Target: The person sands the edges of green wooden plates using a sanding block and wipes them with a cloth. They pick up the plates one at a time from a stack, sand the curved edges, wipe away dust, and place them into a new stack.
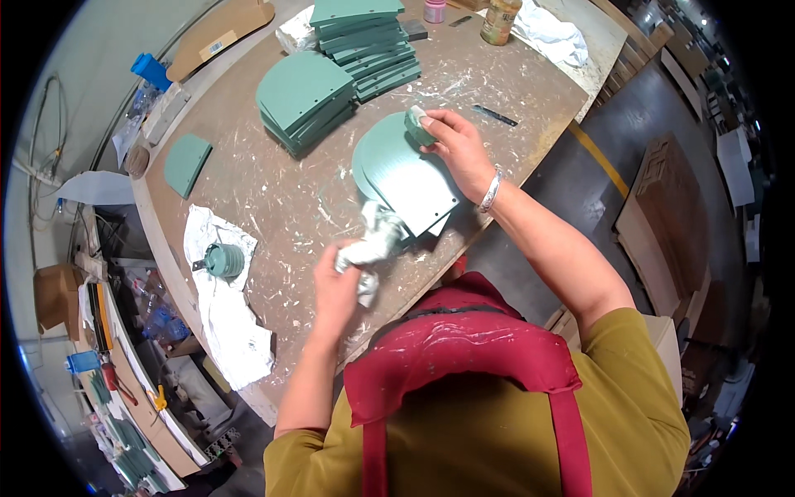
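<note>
In front of me lies a green round-ended panel (411, 186) with small holes along its straight edge, overlapping another panel of the same shape. My right hand (460, 149) pinches a small green-stained block (418, 127) with a pale top, at the far edge of the panel; its exact kind is unclear. My left hand (333, 286) is closed on a crumpled white cloth (373, 240) stained with green. Motion blurs the cloth, which reaches the panel's near left corner. To the left, a green-smeared jar (224, 260) rests on a spread white cloth (236, 331).
Two stacks of green panels, a lower one (305, 95) and a taller one (368, 50), stand at the back. A smaller panel (187, 166) lies left. A dark knife-like tool (495, 115) is right of my right hand. A brownish jar (500, 22) stands far right.
</note>
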`<action>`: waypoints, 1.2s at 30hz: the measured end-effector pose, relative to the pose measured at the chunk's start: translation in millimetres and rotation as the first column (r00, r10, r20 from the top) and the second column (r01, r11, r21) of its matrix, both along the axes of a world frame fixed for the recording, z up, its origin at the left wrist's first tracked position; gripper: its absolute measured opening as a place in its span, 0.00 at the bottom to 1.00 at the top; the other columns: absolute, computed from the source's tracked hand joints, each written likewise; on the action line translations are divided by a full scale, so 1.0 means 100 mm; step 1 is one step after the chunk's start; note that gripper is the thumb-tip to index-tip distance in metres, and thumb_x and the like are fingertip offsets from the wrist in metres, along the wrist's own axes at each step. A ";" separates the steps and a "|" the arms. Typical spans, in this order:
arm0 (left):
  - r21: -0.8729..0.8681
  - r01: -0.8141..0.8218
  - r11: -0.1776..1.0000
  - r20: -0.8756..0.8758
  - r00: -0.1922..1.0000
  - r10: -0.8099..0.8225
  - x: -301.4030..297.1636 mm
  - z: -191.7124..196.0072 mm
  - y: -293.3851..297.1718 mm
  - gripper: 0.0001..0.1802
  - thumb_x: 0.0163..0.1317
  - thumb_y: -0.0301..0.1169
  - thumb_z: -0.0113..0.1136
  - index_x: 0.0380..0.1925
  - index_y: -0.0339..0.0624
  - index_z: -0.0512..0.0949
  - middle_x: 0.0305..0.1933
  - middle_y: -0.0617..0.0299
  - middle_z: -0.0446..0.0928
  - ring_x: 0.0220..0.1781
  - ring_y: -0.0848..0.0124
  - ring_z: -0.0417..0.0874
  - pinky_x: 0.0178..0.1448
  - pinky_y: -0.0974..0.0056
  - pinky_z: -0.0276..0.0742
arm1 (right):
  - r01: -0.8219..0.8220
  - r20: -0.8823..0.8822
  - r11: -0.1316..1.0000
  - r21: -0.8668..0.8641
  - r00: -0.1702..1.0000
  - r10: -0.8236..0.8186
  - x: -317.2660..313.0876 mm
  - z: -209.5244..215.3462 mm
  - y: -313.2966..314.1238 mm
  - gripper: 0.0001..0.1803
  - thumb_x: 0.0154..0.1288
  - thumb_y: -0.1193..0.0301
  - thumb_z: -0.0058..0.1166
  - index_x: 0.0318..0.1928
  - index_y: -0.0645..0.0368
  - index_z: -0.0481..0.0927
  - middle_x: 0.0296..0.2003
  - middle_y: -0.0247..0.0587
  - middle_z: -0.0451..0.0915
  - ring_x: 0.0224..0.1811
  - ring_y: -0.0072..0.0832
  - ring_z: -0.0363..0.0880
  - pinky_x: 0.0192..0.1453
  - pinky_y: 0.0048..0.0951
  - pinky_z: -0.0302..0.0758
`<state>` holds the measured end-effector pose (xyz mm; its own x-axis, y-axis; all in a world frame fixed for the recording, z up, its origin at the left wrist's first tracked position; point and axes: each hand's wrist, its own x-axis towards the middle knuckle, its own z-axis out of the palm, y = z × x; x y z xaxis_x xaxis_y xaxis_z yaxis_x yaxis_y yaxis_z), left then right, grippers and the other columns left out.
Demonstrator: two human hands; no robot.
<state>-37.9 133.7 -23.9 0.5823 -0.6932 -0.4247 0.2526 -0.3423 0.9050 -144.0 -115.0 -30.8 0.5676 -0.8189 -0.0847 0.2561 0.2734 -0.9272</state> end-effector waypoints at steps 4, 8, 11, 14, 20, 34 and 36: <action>-0.146 0.105 0.984 0.110 0.990 -0.090 0.36 -0.11 -0.05 0.14 0.62 0.20 0.59 0.48 0.35 0.78 0.44 0.60 0.81 0.45 0.71 0.82 0.52 0.68 0.76 | -0.031 -0.013 0.998 -0.049 0.999 0.030 0.02 0.01 0.01 0.13 0.69 0.66 0.60 0.49 0.61 0.81 0.42 0.33 0.81 0.43 0.19 0.77 0.46 0.23 0.76; -0.022 0.379 0.925 0.660 0.701 -0.272 0.38 0.15 -0.40 0.21 0.60 0.31 0.66 0.53 0.36 0.77 0.63 0.49 0.72 0.60 0.57 0.76 0.64 0.58 0.72 | -0.013 -0.044 0.997 -0.075 0.999 0.010 0.02 -0.01 0.03 0.13 0.69 0.66 0.60 0.49 0.61 0.81 0.41 0.33 0.81 0.43 0.19 0.78 0.46 0.23 0.76; 0.145 0.494 0.857 0.890 0.315 -0.331 0.05 0.33 -0.64 0.27 0.59 0.39 0.68 0.58 0.44 0.76 0.70 0.46 0.67 0.64 0.44 0.71 0.70 0.49 0.67 | -0.021 -0.041 0.997 -0.075 0.999 0.018 0.00 -0.03 0.01 0.13 0.69 0.67 0.60 0.49 0.61 0.81 0.41 0.33 0.82 0.43 0.18 0.78 0.46 0.22 0.76; 0.119 0.484 0.867 0.958 0.174 -0.228 -0.13 -0.02 -0.72 0.21 0.58 0.35 0.68 0.53 0.49 0.81 0.65 0.49 0.72 0.57 0.46 0.73 0.63 0.50 0.71 | -0.034 -0.044 0.995 -0.090 0.999 0.030 0.03 0.05 0.07 0.12 0.70 0.67 0.59 0.49 0.61 0.81 0.41 0.33 0.82 0.43 0.18 0.78 0.46 0.22 0.76; -0.031 0.517 0.855 0.947 0.289 -0.140 -0.09 -0.27 -0.51 0.17 0.57 0.29 0.68 0.47 0.46 0.82 0.53 0.51 0.78 0.50 0.50 0.77 0.57 0.51 0.74 | -0.025 -0.062 0.992 -0.121 0.998 0.018 0.01 0.04 0.04 0.13 0.70 0.67 0.59 0.50 0.61 0.81 0.41 0.32 0.82 0.42 0.18 0.78 0.45 0.22 0.76; 0.069 0.163 0.984 0.894 0.429 -0.134 1.00 -0.24 -1.42 0.12 0.61 0.32 0.64 0.42 0.40 0.77 0.46 0.49 0.75 0.48 0.47 0.79 0.49 0.49 0.77 | -0.144 -0.137 0.972 -0.185 0.983 0.120 -0.04 0.07 0.05 0.14 0.70 0.66 0.58 0.51 0.61 0.81 0.40 0.29 0.81 0.42 0.16 0.77 0.46 0.21 0.73; -0.009 0.147 0.989 0.876 0.479 -0.063 1.03 -0.21 -1.49 0.12 0.62 0.34 0.63 0.41 0.40 0.77 0.44 0.49 0.75 0.47 0.47 0.79 0.49 0.50 0.76 | -0.166 -0.129 0.966 -0.197 0.981 0.142 -0.06 0.05 0.04 0.15 0.70 0.66 0.59 0.52 0.62 0.82 0.39 0.30 0.82 0.41 0.16 0.77 0.45 0.21 0.74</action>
